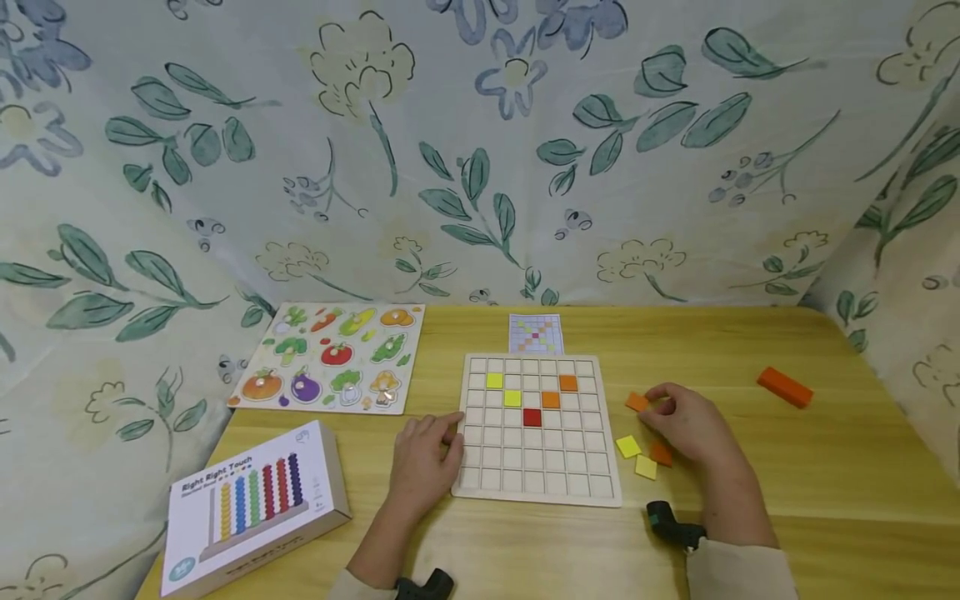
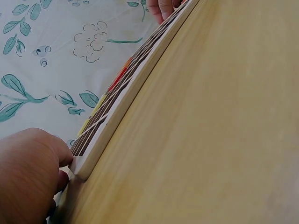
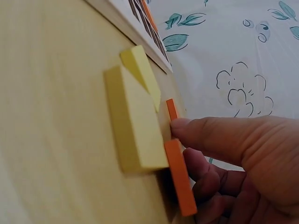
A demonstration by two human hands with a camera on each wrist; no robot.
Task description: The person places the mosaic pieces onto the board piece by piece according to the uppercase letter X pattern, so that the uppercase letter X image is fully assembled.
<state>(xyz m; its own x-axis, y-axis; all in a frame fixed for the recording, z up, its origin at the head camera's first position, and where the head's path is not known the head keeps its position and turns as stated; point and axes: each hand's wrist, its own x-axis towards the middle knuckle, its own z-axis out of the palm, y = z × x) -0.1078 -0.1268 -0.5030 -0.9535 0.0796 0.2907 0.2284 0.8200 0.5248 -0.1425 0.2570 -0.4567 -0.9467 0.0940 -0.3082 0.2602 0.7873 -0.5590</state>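
Note:
A wooden grid board [image 1: 497,477] lies on the table with two yellow tiles, a red tile [image 1: 532,417] and two orange tiles set in its squares. My left hand [image 1: 426,461] rests at the board's left edge, fingertips touching its side. To the right of the board, my right hand [image 1: 686,421] pinches an orange tile [image 1: 637,402] between thumb and fingertips. Below that hand lie a second orange tile [image 1: 662,454], a bright yellow tile [image 1: 628,447] and a paler yellow tile [image 1: 646,467]. In the right wrist view, the second orange tile [image 3: 181,179] stands out close beside the curled fingers.
A small pattern card [image 1: 536,334] lies just behind the board. At the left are a vegetable puzzle board [image 1: 412,333] and a white toy box [image 1: 255,508]. An orange block [image 1: 784,387] lies far right. A floral cloth [image 1: 480,167] hangs behind the table.

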